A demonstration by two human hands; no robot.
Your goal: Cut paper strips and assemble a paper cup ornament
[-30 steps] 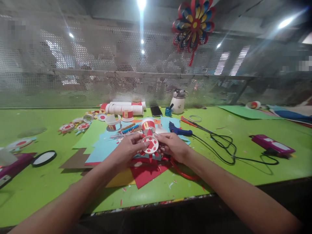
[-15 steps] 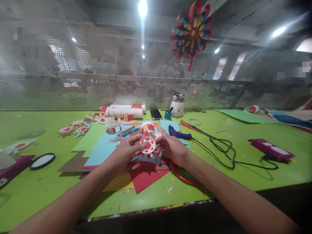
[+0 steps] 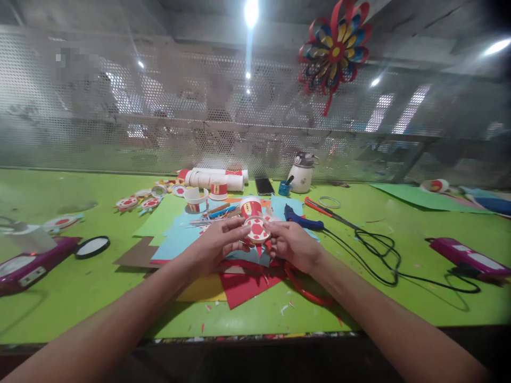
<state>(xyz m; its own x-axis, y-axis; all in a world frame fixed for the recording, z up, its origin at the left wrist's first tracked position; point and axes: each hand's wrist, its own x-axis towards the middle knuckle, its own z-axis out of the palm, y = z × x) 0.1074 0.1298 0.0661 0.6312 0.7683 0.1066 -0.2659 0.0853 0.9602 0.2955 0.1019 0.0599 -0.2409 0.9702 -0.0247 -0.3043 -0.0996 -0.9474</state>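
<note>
Hands: my left hand (image 3: 217, 246) and right hand (image 3: 291, 246) pinch a red-and-white paper disc (image 3: 257, 230) between them.
Behind: a paper cup (image 3: 250, 206), touching.
Right: blue glue gun (image 3: 302, 218), black cord (image 3: 379, 251).
Underneath: coloured paper sheets (image 3: 239, 282).

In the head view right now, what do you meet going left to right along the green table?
Purple device → black-rimmed round lens → left hand → red-and-white paper disc → right hand → black cable → purple box.
</note>
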